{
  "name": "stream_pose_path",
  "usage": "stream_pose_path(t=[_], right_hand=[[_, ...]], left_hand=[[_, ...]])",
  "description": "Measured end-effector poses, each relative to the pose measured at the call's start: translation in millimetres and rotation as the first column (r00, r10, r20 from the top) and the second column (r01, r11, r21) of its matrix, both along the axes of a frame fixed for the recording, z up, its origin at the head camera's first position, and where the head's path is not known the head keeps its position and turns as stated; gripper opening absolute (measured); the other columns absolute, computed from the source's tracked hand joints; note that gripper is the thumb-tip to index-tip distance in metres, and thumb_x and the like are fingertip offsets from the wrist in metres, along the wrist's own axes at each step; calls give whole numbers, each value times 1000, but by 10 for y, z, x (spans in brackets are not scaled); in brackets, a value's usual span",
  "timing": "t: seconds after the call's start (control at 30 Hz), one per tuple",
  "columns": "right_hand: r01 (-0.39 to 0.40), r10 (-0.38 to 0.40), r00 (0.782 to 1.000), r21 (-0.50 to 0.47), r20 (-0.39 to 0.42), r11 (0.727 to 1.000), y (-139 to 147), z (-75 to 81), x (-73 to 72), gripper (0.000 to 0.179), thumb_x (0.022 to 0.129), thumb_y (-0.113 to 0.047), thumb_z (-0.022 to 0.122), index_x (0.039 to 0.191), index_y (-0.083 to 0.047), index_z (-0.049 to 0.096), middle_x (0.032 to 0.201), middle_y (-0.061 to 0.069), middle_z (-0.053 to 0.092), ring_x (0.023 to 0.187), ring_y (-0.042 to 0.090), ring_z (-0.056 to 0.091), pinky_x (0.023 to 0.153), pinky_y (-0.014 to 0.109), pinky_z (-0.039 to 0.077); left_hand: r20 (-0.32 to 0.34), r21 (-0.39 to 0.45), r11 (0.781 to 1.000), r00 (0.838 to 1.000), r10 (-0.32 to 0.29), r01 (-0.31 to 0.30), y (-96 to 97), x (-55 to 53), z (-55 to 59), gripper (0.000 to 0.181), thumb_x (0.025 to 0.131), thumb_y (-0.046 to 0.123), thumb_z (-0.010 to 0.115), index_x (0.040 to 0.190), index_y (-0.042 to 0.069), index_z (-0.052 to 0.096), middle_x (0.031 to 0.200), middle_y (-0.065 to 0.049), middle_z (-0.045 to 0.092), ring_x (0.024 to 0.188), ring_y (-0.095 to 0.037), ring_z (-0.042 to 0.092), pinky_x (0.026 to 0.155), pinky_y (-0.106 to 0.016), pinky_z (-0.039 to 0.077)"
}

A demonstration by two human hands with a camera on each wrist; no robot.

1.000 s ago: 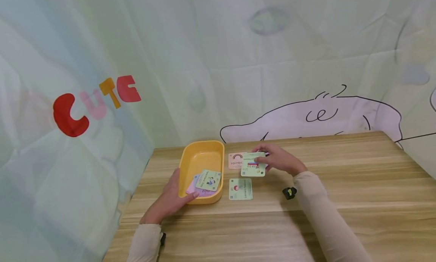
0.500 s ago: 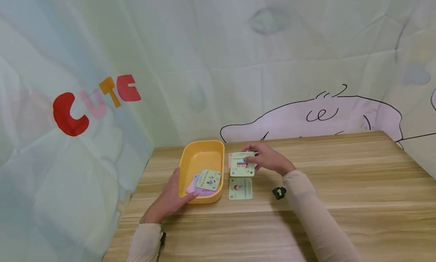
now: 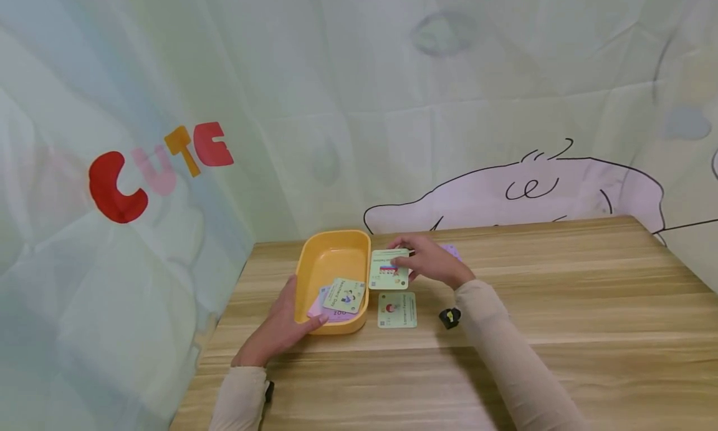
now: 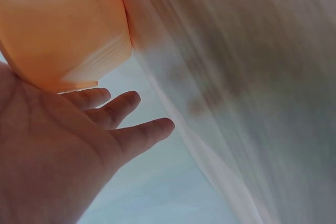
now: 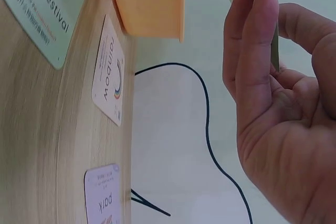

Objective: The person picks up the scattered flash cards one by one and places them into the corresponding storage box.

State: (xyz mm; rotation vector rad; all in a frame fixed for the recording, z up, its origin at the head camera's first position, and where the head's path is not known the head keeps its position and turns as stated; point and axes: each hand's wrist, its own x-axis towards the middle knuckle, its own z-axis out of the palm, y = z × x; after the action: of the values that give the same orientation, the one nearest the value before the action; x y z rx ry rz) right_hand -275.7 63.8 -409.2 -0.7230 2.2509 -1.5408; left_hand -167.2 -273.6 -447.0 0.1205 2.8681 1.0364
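My left hand [image 3: 277, 325] holds the yellow bin [image 3: 304, 263] at its near left corner, thumb over the rim; the other fingers extend along its outer side in the left wrist view. Inside lie a green "Teachers' Day" card [image 3: 344, 295], a purple "zoo" card [image 3: 338, 316] and a pink piece. My right hand [image 3: 429, 261] pinches a green card [image 3: 387, 278] with a red-and-blue boat picture, raised beside the bin's right rim. A green "Lantern Festival" card [image 3: 397, 311] lies below it. The "rainbow" card [image 5: 109, 72] shows on the table in the right wrist view, hidden in the head view.
A purple "park" card [image 5: 103, 195] lies on the wooden table [image 3: 550, 281], partly behind my right hand in the head view. A printed curtain [image 3: 477, 107] hangs close behind the table's far edge and along the left side.
My right hand has moved left with the green boat card, up to the bin's rim. It now covers the rainbow card, and the purple card shows behind it. The left hand stays put.
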Motion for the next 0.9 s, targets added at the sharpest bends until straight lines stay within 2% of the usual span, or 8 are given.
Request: stream_pose_path(t=[0.17, 0.5, 0.7, 0.9], right_hand=[[5, -5, 1000, 5, 3, 1000, -62, 19, 10, 29, 98, -14, 67, 127, -10, 62, 119, 12, 66, 90, 24, 68, 70, 39, 60], [-11, 11, 1000, -12, 3, 1000, -179, -8, -8, 27, 97, -11, 67, 124, -9, 63, 114, 12, 66, 87, 24, 68, 68, 39, 60], [-17, 17, 1000, -19, -14, 1000, -260, -37, -21, 26, 97, -11, 68, 123, -9, 64, 112, 11, 66, 88, 24, 68, 68, 39, 60], [-4, 4, 1000, -13, 9, 1000, -318, -76, -29, 28, 96, -11, 69, 123, -12, 64, 112, 11, 64, 89, 25, 67, 68, 38, 60]], left_hand=[[-21, 2, 1000, 1000, -7, 7, 4, -9, -9, 116, 85, 58, 74, 163, 10, 2, 167, -15, 16, 147, -35, 26, 120, -59, 22], [-27, -1, 1000, 1000, -4, 4, 10, 1, -10, 116, 84, 59, 74, 162, 10, 3, 165, -15, 20, 143, -35, 30, 119, -59, 25], [-19, -2, 1000, 1000, 2, -2, 17, 12, -4, 116, 85, 57, 74, 162, 10, 2, 167, -15, 15, 146, -36, 27, 119, -59, 24], [-10, -1, 1000, 1000, 8, -8, 14, 16, 4, 116, 86, 56, 74, 162, 9, 1, 168, -16, 12, 148, -37, 25, 119, -60, 22]])
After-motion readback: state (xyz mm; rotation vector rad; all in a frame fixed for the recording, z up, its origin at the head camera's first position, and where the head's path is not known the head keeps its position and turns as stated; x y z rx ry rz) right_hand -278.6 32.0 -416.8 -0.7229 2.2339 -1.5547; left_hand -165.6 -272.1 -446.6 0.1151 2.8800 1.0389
